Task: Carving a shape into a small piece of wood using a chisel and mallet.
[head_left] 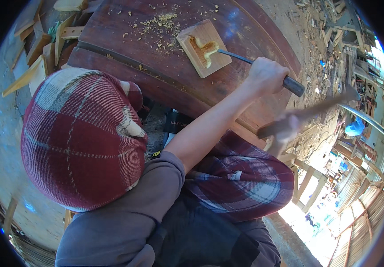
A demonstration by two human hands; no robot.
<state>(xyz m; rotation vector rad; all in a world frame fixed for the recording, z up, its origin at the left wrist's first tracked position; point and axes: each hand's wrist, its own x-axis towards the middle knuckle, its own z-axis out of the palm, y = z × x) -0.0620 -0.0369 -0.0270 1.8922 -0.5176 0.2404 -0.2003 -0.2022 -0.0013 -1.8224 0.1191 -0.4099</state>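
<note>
A small wooden block (192, 62) with a carved, curving hollow lies on the dark reddish wooden tabletop (120, 53). The blade of a chisel (234, 55) reaches into the hollow's right part. My left hand (265, 75) is closed round the chisel, whose dark round handle end sticks out to the right. Lower right, my right hand (285, 127) grips a wooden-handled hammer (314, 107), both blurred by motion; its head is toward the upper right, clear of the chisel handle.
Pale shavings (165, 24) scatter over the tabletop. Wood offcuts (40, 55) pile at the left. Plaid cloth (76, 138) covers my knees at the table's near edge. Timber debris (343, 31), a blue bag (354, 128) and a wooden frame (310, 182) stand to the right.
</note>
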